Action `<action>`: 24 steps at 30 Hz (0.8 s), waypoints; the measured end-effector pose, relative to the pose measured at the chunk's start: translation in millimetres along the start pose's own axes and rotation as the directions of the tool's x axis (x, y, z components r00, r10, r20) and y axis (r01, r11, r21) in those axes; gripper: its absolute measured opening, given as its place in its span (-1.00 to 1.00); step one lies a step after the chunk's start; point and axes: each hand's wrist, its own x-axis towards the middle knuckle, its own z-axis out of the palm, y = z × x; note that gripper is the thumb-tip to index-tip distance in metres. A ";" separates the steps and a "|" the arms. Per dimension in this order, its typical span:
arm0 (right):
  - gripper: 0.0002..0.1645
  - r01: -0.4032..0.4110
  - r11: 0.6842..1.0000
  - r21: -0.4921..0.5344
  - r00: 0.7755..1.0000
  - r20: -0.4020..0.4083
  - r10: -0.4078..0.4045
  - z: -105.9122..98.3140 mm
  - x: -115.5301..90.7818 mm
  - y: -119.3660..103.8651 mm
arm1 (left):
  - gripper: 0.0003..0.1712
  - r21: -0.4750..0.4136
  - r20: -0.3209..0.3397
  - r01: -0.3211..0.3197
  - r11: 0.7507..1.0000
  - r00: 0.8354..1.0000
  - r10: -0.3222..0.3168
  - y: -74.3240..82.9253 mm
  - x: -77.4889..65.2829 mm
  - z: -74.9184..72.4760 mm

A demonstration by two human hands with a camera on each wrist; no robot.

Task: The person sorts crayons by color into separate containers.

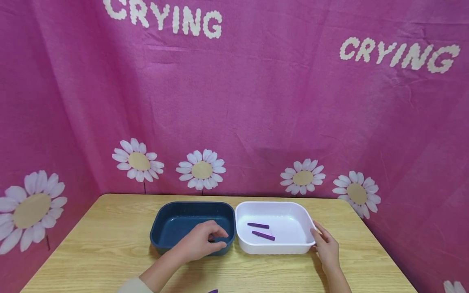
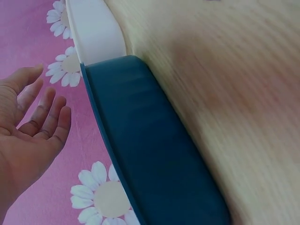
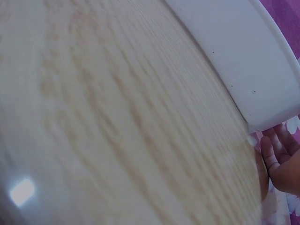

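My left hand (image 1: 201, 241) hovers over the near right part of a dark blue tray (image 1: 155, 228), thumb and fingers bent and apart. Nothing shows between those fingers in the left wrist view, where the hand (image 2: 33, 126) is beyond the blue tray's wall (image 2: 145, 136). A small dark spot behind the thumb is mostly hidden. My right hand (image 1: 327, 248) touches the right end of a white tray (image 1: 275, 249); in the right wrist view its fingertips lie along the tray's outer corner. Inside the white tray lie two purple crayons, one (image 1: 258, 225) farther back and one (image 1: 263, 235) nearer.
Both trays stand side by side on a wooden table (image 1: 121, 228). The tip of a purple thing (image 1: 213, 291) shows at the bottom frame edge. A pink curtain (image 1: 249, 101) with daisies and lettering hangs behind the table and along its sides.
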 end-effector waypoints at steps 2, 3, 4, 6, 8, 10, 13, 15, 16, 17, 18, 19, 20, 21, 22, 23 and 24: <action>-0.34 0.001 1.000 0.002 1.000 0.000 -0.001 0.0 -0.2 -0.3 | -0.75 -0.007 0.007 0.010 1.000 1.000 -0.010 0.2 -4.4 0.3; -0.34 0.001 1.000 0.005 1.000 0.002 -0.001 -0.1 -0.1 -0.3 | -0.75 -0.011 0.009 0.007 1.000 1.000 -0.007 0.0 -6.4 0.7; -0.34 0.000 1.000 0.006 1.000 0.002 0.000 -0.2 0.2 -0.1 | -0.75 -0.009 0.009 0.003 1.000 1.000 -0.003 -0.5 -8.6 1.2; -0.34 0.001 1.000 0.010 1.000 0.002 -0.001 -0.3 0.9 0.4 | -0.76 -0.013 0.010 -0.006 1.000 1.000 0.006 -2.1 -13.2 2.4; -0.34 0.003 1.000 0.016 1.000 0.004 -0.003 -0.8 1.5 1.0 | -0.76 -0.021 0.008 -0.020 1.000 1.000 0.021 -4.0 -18.2 3.8; -0.34 0.005 1.000 0.016 1.000 0.007 -0.005 -1.3 1.5 1.2 | -0.77 -0.032 0.007 -0.031 0.999 0.999 0.031 -6.4 -23.5 5.4; -0.34 0.010 1.000 0.019 1.000 0.011 -0.010 -1.6 0.4 0.7 | -0.80 -0.054 0.013 -0.037 0.998 0.999 0.037 -10.7 -32.0 7.7; -0.34 0.011 1.000 0.016 1.000 0.012 -0.011 -1.3 -0.1 0.2 | -0.81 -0.062 0.019 -0.033 0.998 0.999 0.034 -13.7 -37.8 9.4; -0.34 0.009 1.000 0.015 1.000 0.012 -0.009 -1.0 -0.1 0.0 | -0.81 -0.068 0.028 -0.020 0.997 0.999 0.022 -15.2 -40.9 9.9; -0.34 0.008 1.000 0.015 1.000 0.013 -0.008 -0.8 -0.1 -0.3 | -0.81 -0.076 0.040 -0.002 0.997 0.999 0.005 -16.4 -43.8 9.9; -0.35 0.007 1.000 0.013 1.000 0.012 -0.008 -0.6 -0.1 -0.5 | -0.80 -0.084 0.053 0.018 0.996 0.999 -0.013 -17.5 -46.6 9.9; -0.35 0.007 1.000 0.010 1.000 0.011 -0.007 -0.4 0.0 -0.7 | -0.79 -0.092 0.067 0.038 0.995 0.997 -0.032 -18.8 -49.3 9.8; -0.36 0.005 1.000 0.009 1.000 0.009 -0.005 -0.3 0.2 -0.8 | -0.79 -0.101 0.082 0.057 0.993 0.995 -0.049 -20.0 -52.0 9.3; -0.36 0.002 1.000 0.007 1.000 0.008 -0.002 -0.2 0.3 -0.9 | -0.78 -0.106 0.097 0.078 0.991 0.993 -0.068 -21.3 -54.7 9.0; -0.36 0.002 1.000 0.006 1.000 0.006 -0.002 -0.3 0.5 -0.8 | -0.77 -0.109 0.111 0.097 0.989 0.990 -0.084 -22.7 -57.5 8.7; -0.36 0.004 1.000 0.006 1.000 0.006 -0.004 -0.4 0.5 -0.8 | -0.76 -0.117 0.127 0.117 0.986 0.987 -0.102 -24.4 -60.1 8.5; -0.36 0.006 1.000 0.006 1.000 0.005 -0.006 -0.7 0.5 -0.8 | -0.76 -0.122 0.138 0.131 0.984 0.984 -0.114 -26.2 -62.8 8.8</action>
